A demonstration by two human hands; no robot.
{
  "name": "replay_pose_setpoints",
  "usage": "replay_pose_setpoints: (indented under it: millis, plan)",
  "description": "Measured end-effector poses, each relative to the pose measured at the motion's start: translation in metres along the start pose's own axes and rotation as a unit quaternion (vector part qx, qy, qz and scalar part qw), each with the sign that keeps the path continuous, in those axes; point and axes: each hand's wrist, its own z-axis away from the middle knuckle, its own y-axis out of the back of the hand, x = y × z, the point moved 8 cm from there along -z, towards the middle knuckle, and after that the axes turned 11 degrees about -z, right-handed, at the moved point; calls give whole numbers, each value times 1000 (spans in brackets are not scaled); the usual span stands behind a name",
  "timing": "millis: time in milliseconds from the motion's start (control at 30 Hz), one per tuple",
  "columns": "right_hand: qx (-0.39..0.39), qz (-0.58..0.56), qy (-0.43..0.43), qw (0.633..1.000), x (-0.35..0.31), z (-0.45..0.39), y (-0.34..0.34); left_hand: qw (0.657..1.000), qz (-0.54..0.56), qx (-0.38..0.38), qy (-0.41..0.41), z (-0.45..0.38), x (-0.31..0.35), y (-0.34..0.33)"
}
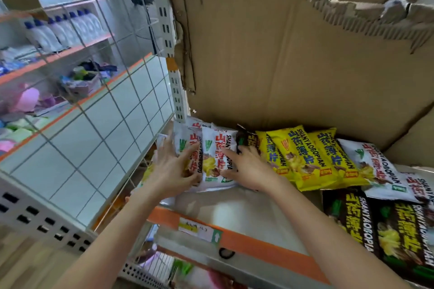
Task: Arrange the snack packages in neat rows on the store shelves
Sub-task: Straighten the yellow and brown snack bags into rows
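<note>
Indoors, orange-edged store shelf (246, 240), cardboard-backed.

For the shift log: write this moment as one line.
step: straightening white packs | left hand: on white snack packages | right hand: pressing their right side | yellow packages: lying alongside | shelf: front bare

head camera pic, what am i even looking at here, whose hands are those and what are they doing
This is one picture from a camera worn on a person's head, looking down at their own bare arms. There is no robot. The left hand and right hand press from both sides on a group of white snack bags standing at the left end of a store shelf. Beside them lie yellow snack bags, with dark snack bags nearer the front. Torn cardboard lines the back.
</note>
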Motion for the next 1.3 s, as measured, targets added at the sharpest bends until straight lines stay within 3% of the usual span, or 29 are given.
replay_pose_setpoints:
  millis: [100,200,433,567,733,833,967,1100,1200,1300]
  plan:
    - [94,-5,30,995,5,17,22,990,21,141,-18,0,31,31]
    - [206,-21,36,978,24,40,53,975,93,185,-74,-8,72,41]
    - [324,-61,-65,942,128,99,98,962,138,91,-220,-27,200,23]
    - [343,-59,-178,921,197,130,102,949,114,72,-285,-26,258,16]
    - [242,-107,-348,899,272,157,73,944,48,62,-322,-17,294,-1]
    - [293,-176,-326,881,279,162,78,937,109,67,-325,-14,310,6]
    - [392,-341,-256,815,273,172,100,952,146,17,-268,-16,333,11]
    - [378,-419,-135,814,254,193,116,967,183,-43,-174,-28,351,8]
    - [303,-492,-57,814,246,204,115,905,397,-102,-114,-26,367,8]
    - [268,-484,-77,830,258,210,110,842,522,-117,-66,-21,377,5]
